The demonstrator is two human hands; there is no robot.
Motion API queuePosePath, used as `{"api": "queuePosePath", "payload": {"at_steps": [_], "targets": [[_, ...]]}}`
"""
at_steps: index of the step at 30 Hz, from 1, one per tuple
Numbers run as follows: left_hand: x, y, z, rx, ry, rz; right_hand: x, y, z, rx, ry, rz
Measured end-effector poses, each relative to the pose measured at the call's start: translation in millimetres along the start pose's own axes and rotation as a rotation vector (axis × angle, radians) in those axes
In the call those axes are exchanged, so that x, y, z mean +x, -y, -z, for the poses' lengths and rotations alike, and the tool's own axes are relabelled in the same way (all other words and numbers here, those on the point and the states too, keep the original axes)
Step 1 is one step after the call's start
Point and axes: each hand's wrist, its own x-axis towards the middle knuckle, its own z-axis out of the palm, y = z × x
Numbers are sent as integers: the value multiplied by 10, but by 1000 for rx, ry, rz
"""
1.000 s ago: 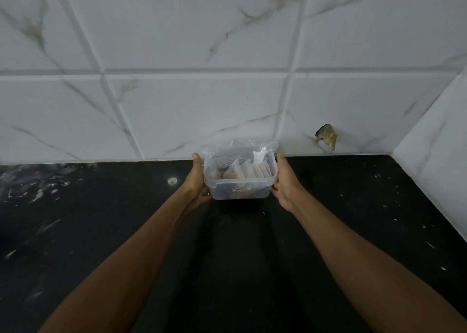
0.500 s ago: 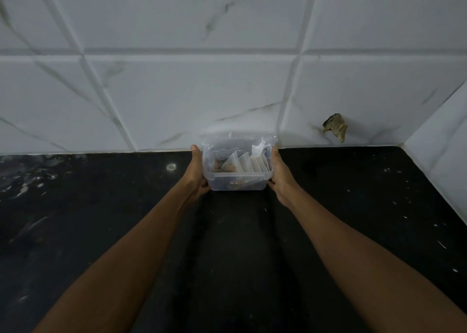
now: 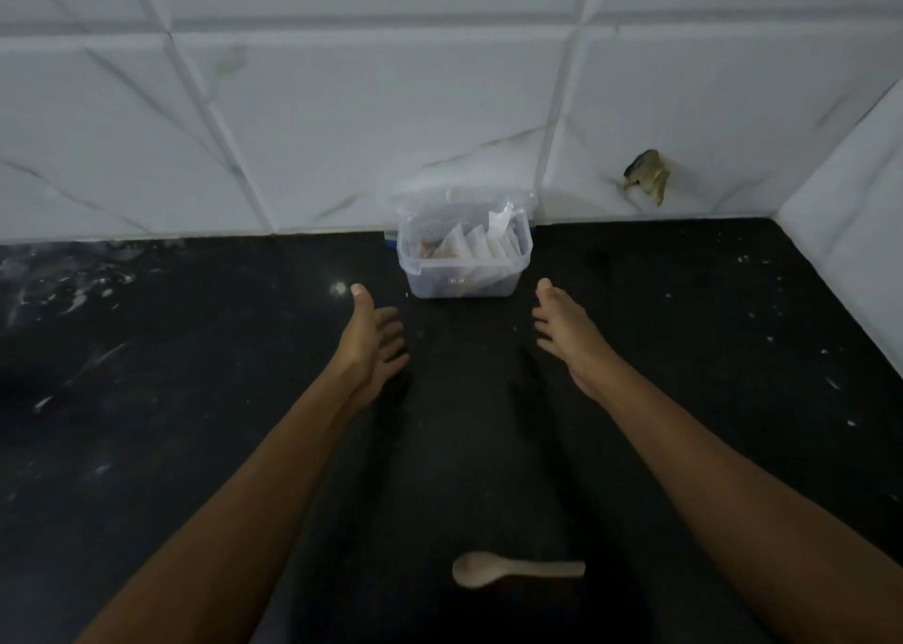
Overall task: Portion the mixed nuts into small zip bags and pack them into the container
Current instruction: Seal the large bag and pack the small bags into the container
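A clear plastic container point(image 3: 464, 277) stands on the black counter against the tiled wall. Several small zip bags point(image 3: 481, 243) with nuts stand upright inside it, and crumpled clear plastic shows over its back rim. My left hand point(image 3: 371, 338) hovers just in front and left of the container, fingers relaxed, thumb up, holding nothing. My right hand point(image 3: 567, 333) mirrors it in front and right of the container, also empty. Neither hand touches the container.
A small pale wooden spoon point(image 3: 513, 569) lies on the black counter point(image 3: 195, 399) near me, between my forearms. White marbled tile walls meet in a corner at the right. A brown chipped spot point(image 3: 647, 177) marks the wall tile right of the container.
Both hands held the container by its sides and set it against the wall. They have now let go and drawn back toward me. The view tilted down, revealing the spoon.
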Motion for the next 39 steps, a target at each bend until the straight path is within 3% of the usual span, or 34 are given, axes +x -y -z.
{"api": "queuePosePath", "payload": {"at_steps": [7, 17, 24, 33, 39], "targets": [[-933, 708, 318, 150, 53, 97, -1042, -386, 253, -72, 169, -38], [-1446, 1298, 284, 201, 82, 238, -1668, -963, 89, -784, 279, 252], [-1639, 1474, 142, 200, 91, 219, -1768, -1224, -102, -1077, 281, 477], [-1633, 1508, 132, 191, 102, 186, -1739, -1332, -172, -1101, 223, 632], [-1421, 1252, 112, 193, 104, 102, -1527, -1045, -117, -1026, 187, 667]]}}
